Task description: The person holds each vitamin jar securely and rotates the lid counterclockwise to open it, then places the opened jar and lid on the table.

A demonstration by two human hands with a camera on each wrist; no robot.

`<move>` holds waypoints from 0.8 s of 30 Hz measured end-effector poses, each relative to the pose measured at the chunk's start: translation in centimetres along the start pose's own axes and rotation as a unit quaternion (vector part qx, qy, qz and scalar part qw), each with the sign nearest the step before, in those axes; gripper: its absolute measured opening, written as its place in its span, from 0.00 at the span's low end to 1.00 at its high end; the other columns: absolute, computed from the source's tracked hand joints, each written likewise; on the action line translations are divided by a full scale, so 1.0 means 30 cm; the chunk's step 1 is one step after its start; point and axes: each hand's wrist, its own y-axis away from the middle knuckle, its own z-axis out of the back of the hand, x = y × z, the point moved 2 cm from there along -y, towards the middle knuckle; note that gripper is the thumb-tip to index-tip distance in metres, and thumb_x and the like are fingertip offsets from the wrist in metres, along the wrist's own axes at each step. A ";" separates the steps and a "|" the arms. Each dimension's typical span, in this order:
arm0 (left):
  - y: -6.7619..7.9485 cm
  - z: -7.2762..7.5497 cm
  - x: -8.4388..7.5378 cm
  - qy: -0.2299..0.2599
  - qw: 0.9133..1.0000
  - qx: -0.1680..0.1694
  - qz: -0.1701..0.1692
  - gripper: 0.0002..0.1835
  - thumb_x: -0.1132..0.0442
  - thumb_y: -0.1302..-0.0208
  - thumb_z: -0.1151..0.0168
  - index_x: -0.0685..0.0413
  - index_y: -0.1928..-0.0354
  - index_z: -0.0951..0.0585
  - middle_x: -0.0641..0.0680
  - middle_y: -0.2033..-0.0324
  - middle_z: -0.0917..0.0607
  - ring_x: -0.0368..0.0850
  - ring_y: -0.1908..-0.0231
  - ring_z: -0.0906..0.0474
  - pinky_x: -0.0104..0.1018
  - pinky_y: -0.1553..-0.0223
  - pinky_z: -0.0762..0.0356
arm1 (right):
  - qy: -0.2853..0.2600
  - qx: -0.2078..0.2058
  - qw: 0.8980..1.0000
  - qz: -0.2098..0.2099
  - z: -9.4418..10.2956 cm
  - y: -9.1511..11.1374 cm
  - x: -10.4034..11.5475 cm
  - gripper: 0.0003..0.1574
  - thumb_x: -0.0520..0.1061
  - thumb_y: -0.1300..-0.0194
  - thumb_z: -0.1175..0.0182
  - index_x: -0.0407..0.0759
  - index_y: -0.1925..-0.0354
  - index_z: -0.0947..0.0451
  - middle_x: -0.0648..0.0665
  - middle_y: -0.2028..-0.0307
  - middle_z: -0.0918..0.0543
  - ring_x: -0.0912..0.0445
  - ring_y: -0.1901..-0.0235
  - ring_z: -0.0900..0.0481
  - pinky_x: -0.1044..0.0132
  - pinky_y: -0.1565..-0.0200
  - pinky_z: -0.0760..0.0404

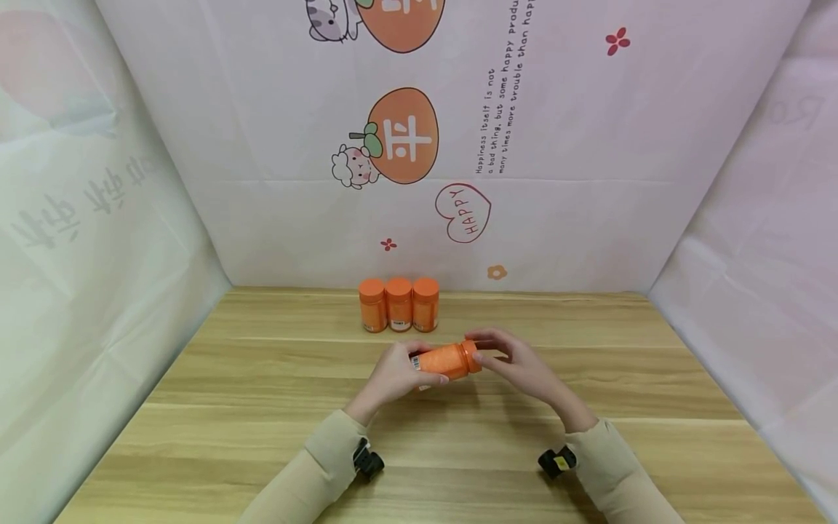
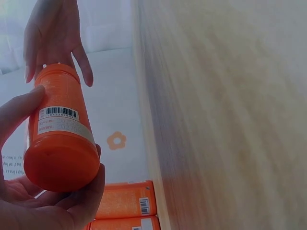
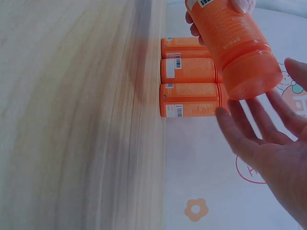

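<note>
While left hand (image 1: pixel 395 375) grips bottle (image 1: pixel 441 362), right fingers (image 3: pixel 236 133) flank cap (image 3: pixel 252 76).

Left grip (image 1: pixel 396 371) around tilted orange jar (image 1: pixel 445 361), right grip (image 1: pixel 520 366) beside lid (image 1: pixel 471 356)

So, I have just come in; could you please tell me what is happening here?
A person holds an orange jar tilted above the table. The left hand grips its body, and the right hand is at the lid, fingers spread; whether they touch it is hard to tell. The lid is on. Behind, three similar jars stand upright in a row.
</note>
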 end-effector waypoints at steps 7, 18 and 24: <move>-0.005 -0.006 0.003 -0.007 1.000 -0.001 -0.009 0.30 0.50 0.61 0.22 0.50 0.52 0.18 0.48 0.60 0.16 0.42 0.63 0.24 0.38 0.60 0.25 | 0.019 0.003 0.999 -0.036 -0.009 -0.010 -0.007 0.22 0.55 0.30 0.48 0.53 0.40 0.29 0.45 0.44 0.23 0.47 0.46 0.24 0.57 0.50 0.22; 0.003 -0.007 -0.019 -0.012 1.000 -0.004 -0.026 0.29 0.52 0.62 0.22 0.51 0.53 0.17 0.50 0.61 0.16 0.42 0.64 0.24 0.37 0.62 0.25 | 0.024 0.014 0.998 -0.059 -0.010 -0.023 -0.015 0.25 0.59 0.29 0.52 0.51 0.39 0.30 0.45 0.43 0.23 0.51 0.48 0.23 0.60 0.51 0.22; 0.007 -0.011 -0.022 -0.024 0.999 -0.012 -0.030 0.27 0.55 0.61 0.22 0.49 0.53 0.17 0.48 0.61 0.16 0.42 0.65 0.24 0.37 0.62 0.25 | 0.028 0.034 0.995 -0.093 -0.013 -0.025 -0.015 0.29 0.61 0.29 0.54 0.47 0.40 0.30 0.42 0.46 0.22 0.52 0.52 0.22 0.52 0.53 0.21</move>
